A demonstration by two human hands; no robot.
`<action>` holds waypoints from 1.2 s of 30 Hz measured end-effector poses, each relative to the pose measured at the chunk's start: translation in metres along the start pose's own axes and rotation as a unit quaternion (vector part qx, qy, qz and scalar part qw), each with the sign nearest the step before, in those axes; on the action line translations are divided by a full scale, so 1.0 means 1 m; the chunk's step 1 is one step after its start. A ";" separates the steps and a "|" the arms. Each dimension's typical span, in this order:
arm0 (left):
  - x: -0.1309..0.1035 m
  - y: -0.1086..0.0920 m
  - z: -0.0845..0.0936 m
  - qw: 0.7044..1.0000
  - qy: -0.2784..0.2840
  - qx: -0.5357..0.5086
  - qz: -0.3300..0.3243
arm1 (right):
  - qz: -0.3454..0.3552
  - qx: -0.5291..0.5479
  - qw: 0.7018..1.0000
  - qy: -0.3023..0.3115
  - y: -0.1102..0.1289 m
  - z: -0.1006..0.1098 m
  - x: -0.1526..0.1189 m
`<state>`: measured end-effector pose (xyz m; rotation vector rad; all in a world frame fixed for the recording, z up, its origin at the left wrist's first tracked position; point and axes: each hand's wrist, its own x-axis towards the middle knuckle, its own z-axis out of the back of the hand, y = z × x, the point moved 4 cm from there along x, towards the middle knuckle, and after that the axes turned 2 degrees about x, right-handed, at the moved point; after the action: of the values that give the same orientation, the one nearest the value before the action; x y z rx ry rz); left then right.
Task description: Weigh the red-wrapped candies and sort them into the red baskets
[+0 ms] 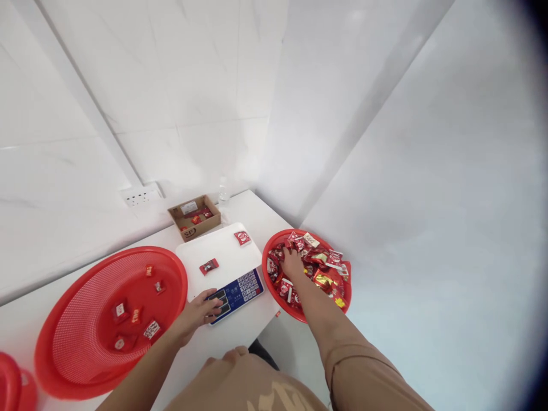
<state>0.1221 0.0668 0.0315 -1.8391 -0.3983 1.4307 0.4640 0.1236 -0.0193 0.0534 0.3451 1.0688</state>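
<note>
My left hand (pixel 200 313) lies with its fingers stretched over the display end of a digital scale's blue control panel (pixel 237 299); it holds nothing. On the scale's white pan (pixel 229 251) rest a dark red wrapped sweet (pixel 209 266) and a red-and-white wrapped sweet (pixel 242 237), apart from each other. To the right, my right hand (pixel 291 262) reaches into a red basket (pixel 295 315) heaped with wrapped sweets (pixel 325 279). Its fingers are bent down among the wrappers, closed, their tips partly hidden, and what they grip does not show.
A large red mesh basket (pixel 77 325) with several wrapped sweets stands left of the scale. Behind the scale are an open cardboard box (pixel 194 230) with sweets inside and a clear bottle (pixel 223 190). Another red container (pixel 12 382) stands at the lower left. Walls rise behind and right.
</note>
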 end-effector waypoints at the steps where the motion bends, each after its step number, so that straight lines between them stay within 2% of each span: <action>1: 0.000 0.001 0.001 1.000 0.001 0.004 -0.001 | 0.004 -0.003 1.000 0.001 0.002 -0.001 0.002; 9: 0.006 0.004 0.004 1.000 -0.004 -0.006 -0.005 | 0.015 0.003 1.000 0.011 0.005 -0.005 0.007; 18: 0.007 0.005 0.004 1.000 -0.008 -0.030 -0.005 | 0.064 0.102 0.992 0.021 -0.016 0.023 0.010; 24: 0.004 0.004 0.000 0.999 -0.018 -0.033 -0.006 | 0.072 0.169 0.983 0.018 -0.012 0.033 -0.005; 31: 0.001 0.008 -0.001 0.999 -0.009 -0.043 -0.014 | 0.011 0.186 0.982 -0.033 -0.014 0.038 -0.022; 34: 0.003 0.009 -0.006 0.998 0.010 -0.052 -0.018 | 0.031 0.240 0.969 -0.037 0.001 0.042 -0.044; 36: 0.005 0.007 -0.012 0.997 0.023 -0.069 -0.022 | 0.097 0.330 0.939 0.002 0.025 0.044 -0.066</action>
<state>0.1337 0.0610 0.0242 -1.9569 -0.5235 1.3572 0.4271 0.0840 0.0445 0.6985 0.7020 1.1072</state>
